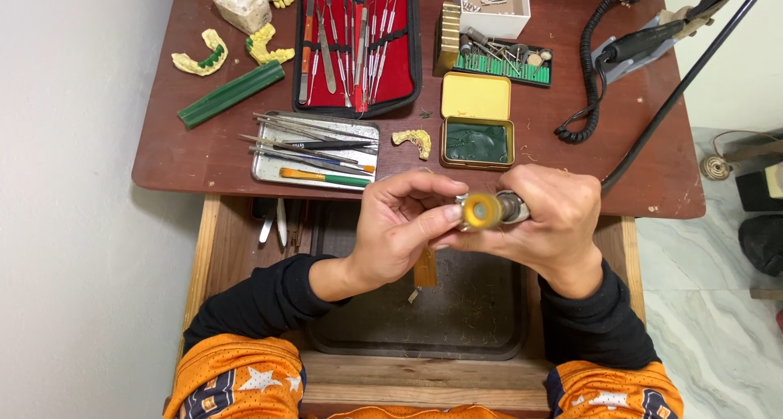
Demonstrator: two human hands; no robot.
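My right hand (548,223) grips a metal rotary handpiece (512,207) whose black cable runs off to the upper right. A round yellow disc (481,212) sits at the handpiece's tip, facing the camera. My left hand (404,227) pinches that yellow disc between thumb and fingers. Both hands hover over a dark tray (457,321) in an open wooden drawer, just in front of the brown desk edge (204,182).
On the desk lie a metal tray of hand tools (314,151), a red-lined instrument case (359,44), an open tin of green wax (476,141), yellow dental casts (200,56), a green wax bar (231,94), a bur rack (502,60), a white box (493,3) and a coiled black cord (591,68).
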